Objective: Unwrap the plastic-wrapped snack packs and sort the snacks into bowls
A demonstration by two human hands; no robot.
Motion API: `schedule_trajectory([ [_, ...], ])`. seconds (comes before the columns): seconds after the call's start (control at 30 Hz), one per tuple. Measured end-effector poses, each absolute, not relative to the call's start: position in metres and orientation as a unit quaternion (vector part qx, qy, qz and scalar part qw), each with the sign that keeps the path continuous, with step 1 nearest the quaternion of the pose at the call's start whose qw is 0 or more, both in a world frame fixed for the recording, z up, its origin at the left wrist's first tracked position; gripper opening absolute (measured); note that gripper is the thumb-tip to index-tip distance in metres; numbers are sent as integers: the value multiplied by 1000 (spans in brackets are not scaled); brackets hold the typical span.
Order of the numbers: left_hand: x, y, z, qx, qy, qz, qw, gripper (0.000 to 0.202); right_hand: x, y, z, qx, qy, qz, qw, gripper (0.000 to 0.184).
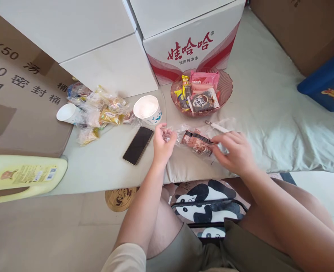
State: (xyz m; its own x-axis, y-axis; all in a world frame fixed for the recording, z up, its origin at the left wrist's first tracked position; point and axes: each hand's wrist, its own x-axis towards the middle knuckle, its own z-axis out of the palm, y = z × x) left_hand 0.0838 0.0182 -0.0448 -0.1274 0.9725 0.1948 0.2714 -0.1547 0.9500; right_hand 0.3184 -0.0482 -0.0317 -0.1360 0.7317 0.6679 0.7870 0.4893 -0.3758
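**A:** Which way does the clear snack bag (196,140) lie?

**B:** Its long axis runs left to right across the bed sheet (269,113), with the right end slightly nearer the person. It lies between both hands, just in front of the pink glass bowl (227,88).

**A:** And the grips?

**B:** Left hand (162,141): grip narrow, pinched on the bag's left end. Right hand (235,151): fingers curled over the right end; whether they clamp it cannot be told.

**A:** Counts?

**B:** One bag, one bowl, one phone (138,145), two paper cups (147,109) (69,113), one heap of wrapped snacks (101,113).
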Motion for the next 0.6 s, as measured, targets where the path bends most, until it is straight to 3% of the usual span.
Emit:
schedule_trajectory([
  [0.13, 87, 15, -40, 590, 577, 465, 322, 27, 312, -48, -41, -570, -755, 26, 324, 25],
  [0.33, 84, 19, -36, 502, 562, 553, 356, 23, 313, -48, -41, -602, -729, 42, 322, 22],
  [0.6, 88, 19, -17, 355, 460, 614, 535, 27, 300, -65, -28, -376, -824, 257, 336, 18],
])
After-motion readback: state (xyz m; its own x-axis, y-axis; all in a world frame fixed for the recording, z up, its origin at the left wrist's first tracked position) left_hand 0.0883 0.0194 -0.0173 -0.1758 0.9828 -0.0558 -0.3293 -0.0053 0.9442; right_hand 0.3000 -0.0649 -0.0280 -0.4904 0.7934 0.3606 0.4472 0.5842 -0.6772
